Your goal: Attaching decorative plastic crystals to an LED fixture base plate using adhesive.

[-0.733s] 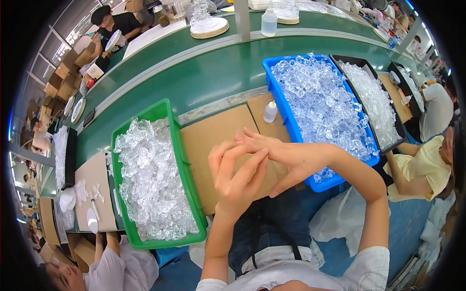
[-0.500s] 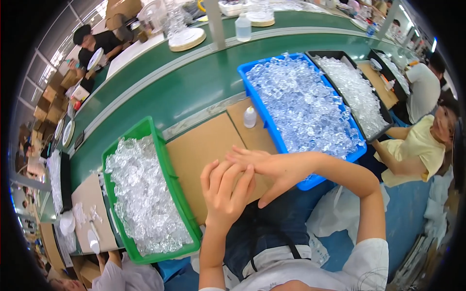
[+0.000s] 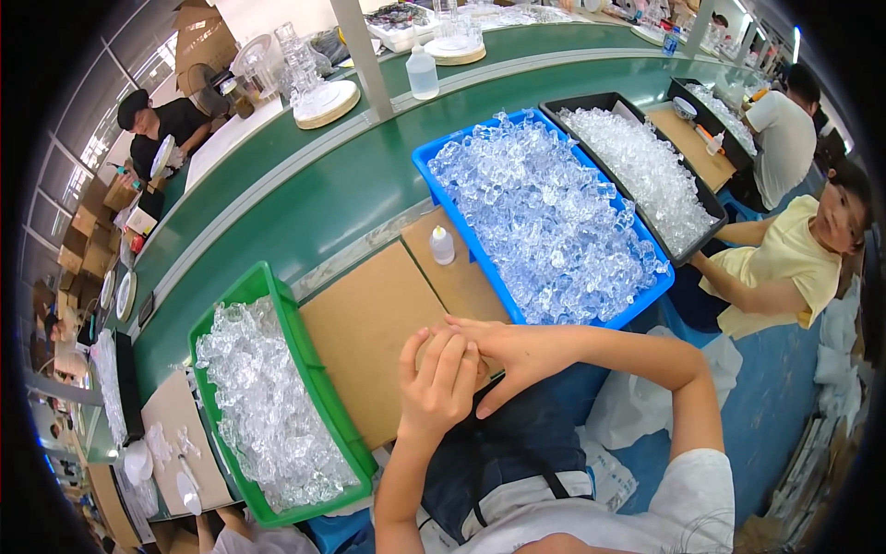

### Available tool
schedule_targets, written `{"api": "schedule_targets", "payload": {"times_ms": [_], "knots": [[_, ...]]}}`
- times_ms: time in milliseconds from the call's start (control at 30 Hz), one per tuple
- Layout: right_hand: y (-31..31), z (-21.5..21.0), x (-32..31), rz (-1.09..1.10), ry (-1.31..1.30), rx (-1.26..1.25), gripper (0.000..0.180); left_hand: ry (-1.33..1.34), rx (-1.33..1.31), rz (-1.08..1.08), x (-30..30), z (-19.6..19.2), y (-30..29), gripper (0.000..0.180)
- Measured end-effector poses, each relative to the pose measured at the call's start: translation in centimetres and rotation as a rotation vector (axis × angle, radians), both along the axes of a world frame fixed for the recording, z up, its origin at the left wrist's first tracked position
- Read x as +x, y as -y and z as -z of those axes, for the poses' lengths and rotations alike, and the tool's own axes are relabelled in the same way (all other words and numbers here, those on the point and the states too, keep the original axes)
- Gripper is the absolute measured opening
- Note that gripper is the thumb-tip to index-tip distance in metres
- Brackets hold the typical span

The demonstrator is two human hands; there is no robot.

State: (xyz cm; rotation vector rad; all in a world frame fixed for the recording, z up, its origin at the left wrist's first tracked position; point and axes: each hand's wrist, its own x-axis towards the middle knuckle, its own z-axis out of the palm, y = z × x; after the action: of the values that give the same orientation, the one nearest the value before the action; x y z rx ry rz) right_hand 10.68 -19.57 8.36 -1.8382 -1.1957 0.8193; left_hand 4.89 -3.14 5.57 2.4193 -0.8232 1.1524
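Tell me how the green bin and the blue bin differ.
Colour: the green bin is green and the blue bin blue. Side: the green bin lies left of the cardboard sheet, the blue bin right of it. Neighbours: a small white bottle stands beside the blue bin; none stands by the green bin. Both are filled with clear plastic pieces.

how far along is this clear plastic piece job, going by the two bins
Done: the green bin on the person's left holds a deep heap of clear pieces. In hand: the left hand and right hand are pressed together over the cardboard mat; whatever sits between them is hidden. Left: the blue bin on the right is heaped full, so much seems to remain. A small white bottle stands untouched on the mat.
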Motion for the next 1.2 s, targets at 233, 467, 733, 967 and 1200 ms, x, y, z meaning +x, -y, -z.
{"api": "schedule_targets", "payload": {"times_ms": [233, 467, 733, 967, 1200], "knots": [[2.7, -0.8, 4.8, 0.118, 0.42, -0.171, 0.088, 0.01, -0.118, -0.055, 0.2, 1.3, -0.6, 0.017], [8.4, 3.8, 24.1, 0.793, 0.998, -0.394, 0.053, -0.356, -0.218, -0.049, -6.3, 2.0, -3.3, 0.021], [10.0, 4.8, 20.1, 0.595, 0.989, -0.305, 0.034, -0.547, -0.381, -0.172, -15.7, 2.8, -7.5, 0.034], [10.0, 2.6, 13.3, 0.637, 1.026, -0.5, 0.051, -0.563, -0.479, -0.102, -15.9, 3.5, -7.7, 0.031], [10.2, 2.0, 7.3, 0.59, 0.922, -0.565, 0.04, -0.857, -0.477, -0.146, -20.6, 7.6, -8.6, 0.023]]}}
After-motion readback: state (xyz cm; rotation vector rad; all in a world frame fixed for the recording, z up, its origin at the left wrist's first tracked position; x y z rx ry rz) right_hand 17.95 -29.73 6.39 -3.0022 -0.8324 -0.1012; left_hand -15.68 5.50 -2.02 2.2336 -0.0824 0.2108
